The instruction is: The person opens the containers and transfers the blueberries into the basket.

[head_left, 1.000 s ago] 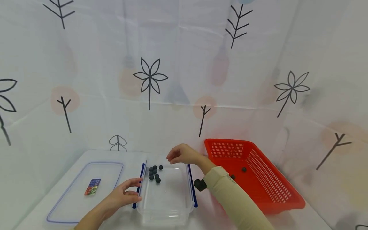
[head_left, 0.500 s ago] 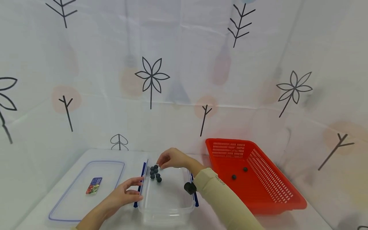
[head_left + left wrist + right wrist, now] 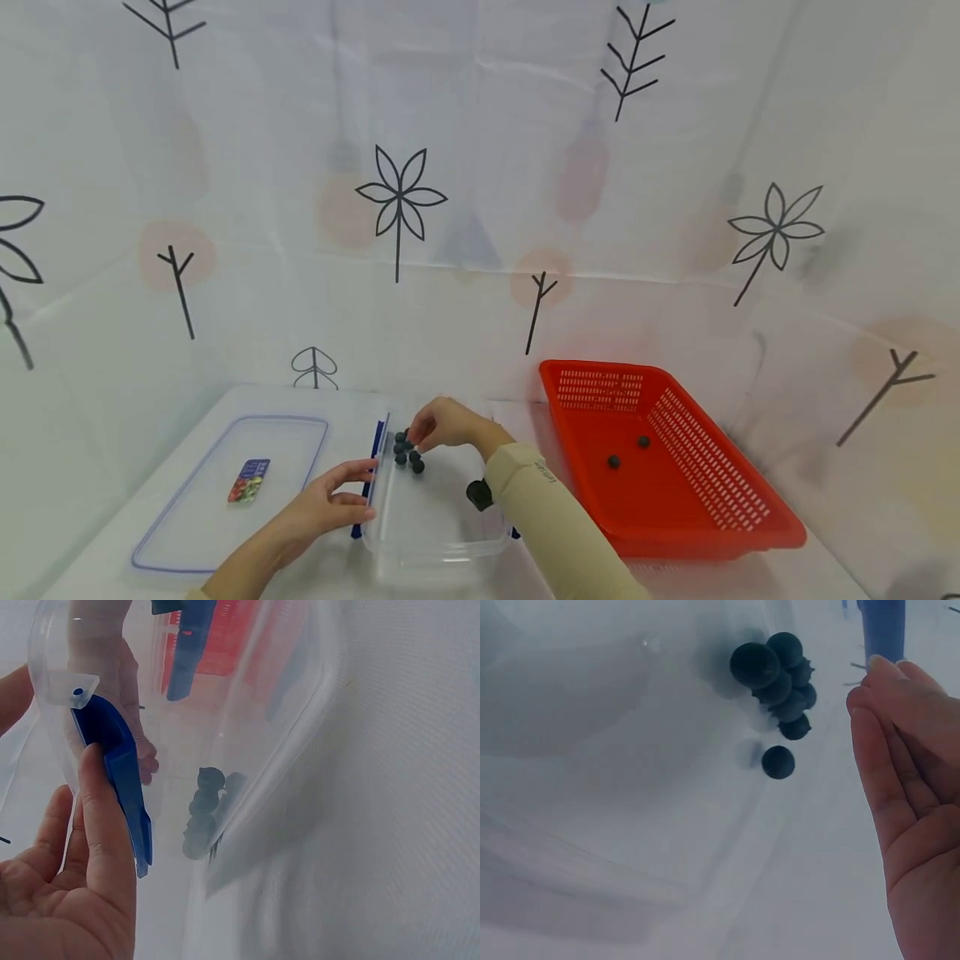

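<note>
A clear plastic food container point(image 3: 442, 550) with blue latches stands in the middle of the table. Several blueberries point(image 3: 417, 467) are clustered at its far left; the right wrist view shows the same blueberries point(image 3: 778, 762) with small crowns. My right hand point(image 3: 450, 423) reaches over them, fingers pointing down and bunched near the thumb. I cannot tell if a berry is between those fingertips. My left hand point(image 3: 322, 508) rests against the container's left side, fingers nearly straight. In the left wrist view, its fingers lie against a hanging blue latch point(image 3: 127, 780).
At right stands a red plastic basket point(image 3: 675, 517) with two blueberries point(image 3: 613, 462) inside. A clear lid point(image 3: 180, 533) with a blue rim and a printed label point(image 3: 248, 481) lies at left. A patterned white cloth point(image 3: 480, 208) hangs behind the table.
My right hand has moved left and lower, from above the container's far right to the blueberry cluster. The left hand keeps its place at the container's side.
</note>
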`<state>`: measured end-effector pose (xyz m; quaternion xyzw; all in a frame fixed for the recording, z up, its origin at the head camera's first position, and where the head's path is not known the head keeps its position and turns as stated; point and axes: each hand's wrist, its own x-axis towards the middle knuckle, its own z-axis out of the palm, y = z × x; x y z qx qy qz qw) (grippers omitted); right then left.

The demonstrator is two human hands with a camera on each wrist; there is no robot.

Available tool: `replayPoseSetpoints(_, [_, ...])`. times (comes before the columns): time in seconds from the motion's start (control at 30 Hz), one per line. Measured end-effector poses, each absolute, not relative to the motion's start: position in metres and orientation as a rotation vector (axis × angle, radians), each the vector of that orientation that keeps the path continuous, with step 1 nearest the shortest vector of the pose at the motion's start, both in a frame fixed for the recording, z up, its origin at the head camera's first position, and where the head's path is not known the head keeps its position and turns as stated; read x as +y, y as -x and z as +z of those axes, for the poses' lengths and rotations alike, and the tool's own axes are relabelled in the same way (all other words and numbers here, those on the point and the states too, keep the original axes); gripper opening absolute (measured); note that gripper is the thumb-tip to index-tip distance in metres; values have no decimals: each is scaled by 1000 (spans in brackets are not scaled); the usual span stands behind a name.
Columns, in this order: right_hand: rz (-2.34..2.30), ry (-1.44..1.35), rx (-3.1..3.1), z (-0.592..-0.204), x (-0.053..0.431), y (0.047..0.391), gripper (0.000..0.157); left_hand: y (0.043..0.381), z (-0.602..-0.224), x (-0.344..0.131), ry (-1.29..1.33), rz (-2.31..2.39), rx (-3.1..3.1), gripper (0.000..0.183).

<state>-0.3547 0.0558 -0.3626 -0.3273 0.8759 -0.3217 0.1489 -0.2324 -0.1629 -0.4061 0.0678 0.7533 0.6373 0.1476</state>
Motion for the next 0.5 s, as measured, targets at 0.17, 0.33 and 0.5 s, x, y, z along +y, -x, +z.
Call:
replayPoseSetpoints(0.17, [-837, 893, 2541, -371, 52, 359, 15, 230, -405, -164, -193, 1838, 2168, 71])
replayPoseSetpoints(0.33, [-693, 866, 2563, -378, 50, 361, 17, 231, -404, -164, -190, 1846, 2163, 71])
replayPoseSetpoints(0.5, [-589, 860, 2590, -381, 47, 359, 19, 231, -405, -163, -177, 1851, 2165, 71])
